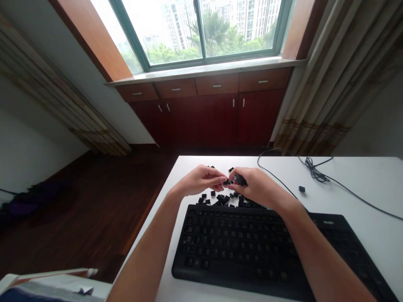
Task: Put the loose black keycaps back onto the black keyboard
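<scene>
A black keyboard (239, 247) with its keycaps removed lies on the white table (362, 180) in front of me. Behind it lies a scatter of several loose black keycaps (220, 198). My left hand (201, 180) and my right hand (256, 186) meet above that scatter. The right hand's fingers are curled round a small black keycap (239, 180). The left hand's fingertips pinch at a small black piece (227, 182) right beside it, touching the right hand's fingers.
One stray keycap (302, 188) lies apart on the right. A black cable (317, 174) runs across the table's far right. The table's left edge drops to a dark wooden floor (94, 201). Red-brown cabinets (214, 109) stand under the window.
</scene>
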### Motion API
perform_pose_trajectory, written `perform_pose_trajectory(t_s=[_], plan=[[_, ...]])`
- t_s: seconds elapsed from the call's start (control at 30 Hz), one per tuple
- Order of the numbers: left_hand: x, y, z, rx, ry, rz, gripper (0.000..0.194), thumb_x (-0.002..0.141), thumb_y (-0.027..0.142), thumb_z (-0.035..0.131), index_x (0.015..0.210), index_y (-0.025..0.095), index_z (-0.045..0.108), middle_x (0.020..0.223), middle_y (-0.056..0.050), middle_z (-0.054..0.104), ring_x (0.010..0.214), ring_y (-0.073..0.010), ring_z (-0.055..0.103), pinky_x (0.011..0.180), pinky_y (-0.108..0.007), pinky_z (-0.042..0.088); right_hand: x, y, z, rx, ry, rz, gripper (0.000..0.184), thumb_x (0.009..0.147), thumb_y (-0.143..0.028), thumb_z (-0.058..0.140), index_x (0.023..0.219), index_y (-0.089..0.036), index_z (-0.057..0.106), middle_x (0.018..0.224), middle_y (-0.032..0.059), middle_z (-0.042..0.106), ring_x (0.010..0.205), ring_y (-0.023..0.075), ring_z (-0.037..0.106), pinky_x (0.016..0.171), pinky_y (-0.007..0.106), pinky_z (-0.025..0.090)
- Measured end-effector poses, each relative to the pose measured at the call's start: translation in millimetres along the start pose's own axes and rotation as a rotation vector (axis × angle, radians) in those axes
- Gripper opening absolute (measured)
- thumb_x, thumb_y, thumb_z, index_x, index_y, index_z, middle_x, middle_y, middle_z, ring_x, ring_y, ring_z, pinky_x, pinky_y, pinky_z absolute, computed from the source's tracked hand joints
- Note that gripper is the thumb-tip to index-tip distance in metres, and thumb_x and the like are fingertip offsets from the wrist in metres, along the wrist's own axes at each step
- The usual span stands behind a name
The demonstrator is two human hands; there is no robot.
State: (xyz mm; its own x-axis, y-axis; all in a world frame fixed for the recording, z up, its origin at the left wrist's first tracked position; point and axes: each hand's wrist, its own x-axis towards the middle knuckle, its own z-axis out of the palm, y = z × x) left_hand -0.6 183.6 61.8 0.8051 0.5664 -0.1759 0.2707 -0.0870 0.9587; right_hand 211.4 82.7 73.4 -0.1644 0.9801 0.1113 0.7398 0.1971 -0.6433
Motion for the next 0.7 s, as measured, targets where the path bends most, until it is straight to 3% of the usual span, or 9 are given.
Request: perform_pose_trajectory(t_s=[0.37, 0.57, 0.7], plan=[[-3.5, -2.4, -2.4, 0.0, -0.065, 0.022, 0.042, 0.084, 0.043, 0.076, 0.112, 0.013, 0.073, 0.093, -0.01, 0.077, 0.085, -0.0185, 0.073, 0.082, -0.032, 0.061, -0.4, 1.4, -1.7, 0.033, -0.073, 0.005, 0.022, 0.088, -0.042, 0.068, 0.102, -0.025, 0.068, 0.083, -0.0001, 0.072, 0.069, 0.0162, 0.062, 0.061, 0.027, 0.042], [-3.8, 0.9, -1.7, -0.016, -0.054, 0.075, 0.036, 0.083, 0.041, 0.078, 0.103, 0.014, 0.065, 0.089, -0.007, 0.073, 0.084, -0.0171, 0.071, 0.077, -0.032, 0.06, -0.7, -0.5, -0.3, 0.074, -0.013, -0.033, 0.02, 0.091, -0.036, 0.066, 0.108, -0.026, 0.067, 0.086, -0.0011, 0.072, 0.074, 0.0156, 0.064, 0.066, 0.026, 0.045], [-4.2, 2.1, -0.8, 0.017, -0.042, 0.116, 0.034, 0.085, 0.042, 0.075, 0.1, 0.014, 0.064, 0.088, -0.006, 0.071, 0.082, -0.0159, 0.069, 0.076, -0.031, 0.059, 0.1, -0.9, 1.5, 0.091, 0.012, -0.057, 0.013, 0.09, -0.033, 0.066, 0.101, -0.025, 0.068, 0.081, -0.0024, 0.071, 0.068, 0.0139, 0.061, 0.062, 0.025, 0.044]])
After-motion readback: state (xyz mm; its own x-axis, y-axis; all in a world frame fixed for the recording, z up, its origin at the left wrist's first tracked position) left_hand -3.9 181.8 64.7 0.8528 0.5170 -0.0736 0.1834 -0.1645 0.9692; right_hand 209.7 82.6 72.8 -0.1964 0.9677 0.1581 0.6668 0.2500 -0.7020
